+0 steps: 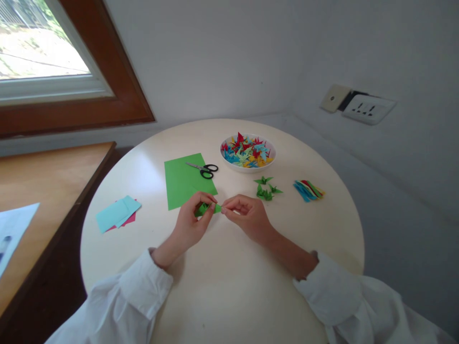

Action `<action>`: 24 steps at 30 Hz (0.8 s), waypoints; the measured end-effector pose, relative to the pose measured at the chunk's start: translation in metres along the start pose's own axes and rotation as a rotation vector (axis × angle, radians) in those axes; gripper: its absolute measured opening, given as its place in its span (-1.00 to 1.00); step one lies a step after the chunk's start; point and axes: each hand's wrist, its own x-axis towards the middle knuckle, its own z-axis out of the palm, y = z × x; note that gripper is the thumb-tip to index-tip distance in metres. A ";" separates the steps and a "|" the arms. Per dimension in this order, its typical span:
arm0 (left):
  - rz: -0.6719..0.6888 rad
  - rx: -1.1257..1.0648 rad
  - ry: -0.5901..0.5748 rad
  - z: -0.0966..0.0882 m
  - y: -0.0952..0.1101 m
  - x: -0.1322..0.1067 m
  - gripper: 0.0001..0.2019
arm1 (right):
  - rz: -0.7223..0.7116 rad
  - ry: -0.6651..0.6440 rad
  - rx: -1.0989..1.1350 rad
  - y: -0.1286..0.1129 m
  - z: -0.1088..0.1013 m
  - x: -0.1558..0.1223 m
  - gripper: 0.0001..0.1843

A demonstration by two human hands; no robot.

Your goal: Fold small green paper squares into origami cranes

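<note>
White shirt sleeves [129, 301] lay nearest the head camera, both forearms resting on the round cream-coloured table [222, 296]. The left hand [190, 222] and right hand [247, 215] met above the table's middle, each pinching one end of a small, partly folded green paper piece [207, 208]; both grips were narrow, closed on that paper. Its exact fold could not be made out.

Judged from the layout, work was under way: three finished small green paper figures [266, 188] sat just right of the hands, and a white bowl [248, 165] beyond held many coloured ones. A flat green paper sheet [182, 184], black-handled scissors [205, 168], blue and pink paper squares [118, 214] and a fan of coloured paper strips [308, 189] remained unused.
</note>
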 end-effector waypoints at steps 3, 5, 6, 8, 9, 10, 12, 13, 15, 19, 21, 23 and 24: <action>0.005 -0.018 0.009 0.000 0.001 0.000 -0.93 | 0.027 0.001 0.030 -0.001 0.001 0.000 -0.92; 0.012 -0.029 0.013 0.001 0.001 -0.001 -0.93 | 0.044 0.009 0.046 -0.002 0.001 0.000 -0.91; 0.018 -0.032 0.016 0.001 0.001 -0.001 -0.93 | 0.049 0.014 0.053 -0.002 0.001 0.000 -0.90; 0.026 -0.033 0.022 0.001 0.001 -0.001 -0.93 | 0.054 0.019 0.065 -0.002 0.001 0.000 -0.89; 0.030 -0.034 0.026 0.002 0.001 -0.002 -0.93 | 0.055 0.022 0.070 -0.002 0.002 0.000 -0.89; 0.032 -0.036 0.030 0.002 0.002 -0.002 -0.93 | 0.056 0.024 0.075 -0.002 0.002 0.000 -0.90; 0.033 -0.042 0.039 0.002 0.002 -0.002 -0.94 | 0.056 0.028 0.085 -0.001 0.002 -0.001 -0.90; 0.034 -0.045 0.045 0.002 0.002 -0.003 -0.94 | 0.055 0.030 0.091 -0.001 0.002 -0.001 -0.90; 0.036 -0.044 0.052 0.002 0.002 -0.003 -0.95 | 0.052 0.034 0.107 -0.001 0.003 -0.001 -0.90; 0.055 -0.044 0.055 0.003 0.002 -0.003 -0.96 | 0.054 0.028 0.132 -0.002 0.003 -0.001 -0.88; 0.061 -0.042 0.058 0.003 0.001 -0.003 -0.96 | 0.069 0.013 0.130 -0.002 0.003 -0.001 -0.89; 0.062 -0.036 0.061 0.003 0.001 -0.003 -0.96 | 0.100 0.007 0.125 -0.002 0.004 0.000 -0.88; 0.062 -0.033 0.063 0.003 0.000 -0.004 -0.96 | 0.117 0.009 0.126 -0.002 0.004 0.000 -0.87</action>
